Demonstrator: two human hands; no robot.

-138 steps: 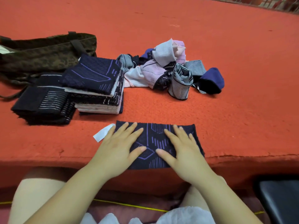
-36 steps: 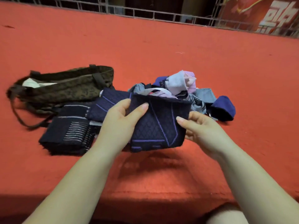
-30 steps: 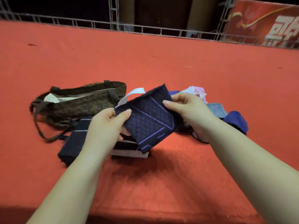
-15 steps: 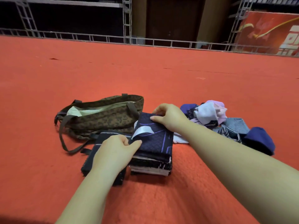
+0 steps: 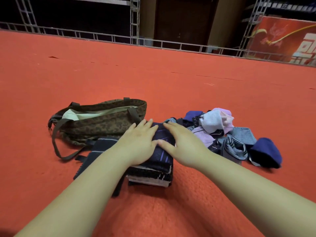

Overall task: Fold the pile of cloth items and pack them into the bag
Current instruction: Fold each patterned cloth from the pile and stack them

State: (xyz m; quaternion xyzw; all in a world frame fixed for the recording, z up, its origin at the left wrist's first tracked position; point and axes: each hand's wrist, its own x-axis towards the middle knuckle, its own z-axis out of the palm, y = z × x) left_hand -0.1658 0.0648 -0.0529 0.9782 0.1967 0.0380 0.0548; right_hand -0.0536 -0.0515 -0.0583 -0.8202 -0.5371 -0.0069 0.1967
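A stack of folded dark navy cloths (image 5: 152,173) stands on the red carpet. Its top piece (image 5: 162,137) is navy with purple lines. My left hand (image 5: 139,142) and my right hand (image 5: 181,144) both lie flat on that top piece, fingers straight, pressing it down. A second, lower stack of dark striped cloths (image 5: 100,146) lies just left, partly hidden by my left forearm. The leopard-print bag (image 5: 102,120) lies open behind the stacks, its pale lining showing. To the right sits the unfolded pile of cloths (image 5: 220,130) in white, pink, purple, grey and navy.
The red carpet (image 5: 188,86) stretches far behind and to both sides. A metal railing (image 5: 171,43) edges it at the back, with a red banner (image 5: 282,38) at the far right. The bag's brown strap (image 5: 56,144) loops out on the carpet to the left.
The folded navy cloth I held in the air has been laid on top of the stack. Both hands went from pinching its edges to lying flat on it.
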